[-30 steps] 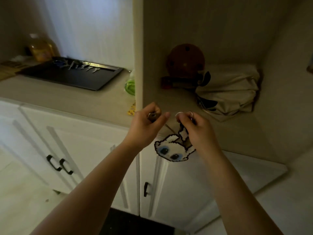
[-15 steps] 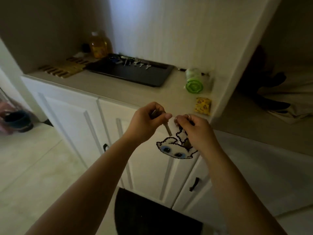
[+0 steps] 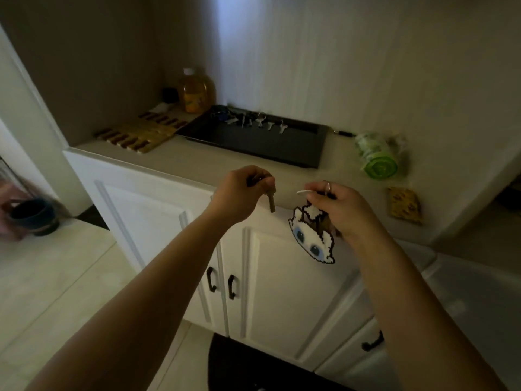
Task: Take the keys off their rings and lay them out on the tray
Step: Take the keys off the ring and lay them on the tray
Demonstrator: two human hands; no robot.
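Note:
My left hand [image 3: 239, 193] pinches a single key [image 3: 271, 203] by its head, and the blade hangs down free of any ring. My right hand [image 3: 339, 210] holds a metal key ring [image 3: 327, 187] with a white pixel-art cat charm [image 3: 311, 238] dangling below it. The two hands are a short gap apart, in front of the counter edge. A black tray [image 3: 298, 148] lies on the counter beyond my hands, with several keys [image 3: 255, 121] in a row along its far side.
A wooden slatted mat [image 3: 141, 134] and a bottle of yellow liquid [image 3: 196, 93] stand left of the tray. A green roll [image 3: 379, 159] and a yellow packet [image 3: 404, 204] lie to its right. White cabinet doors [image 3: 282, 277] are below. Another person's hand holds a dark cup [image 3: 33, 217] at far left.
The view has swung left, away from the cupboard shelf toward the tray. My hands have drawn apart, and the key now hangs from my left hand, separate from the ring.

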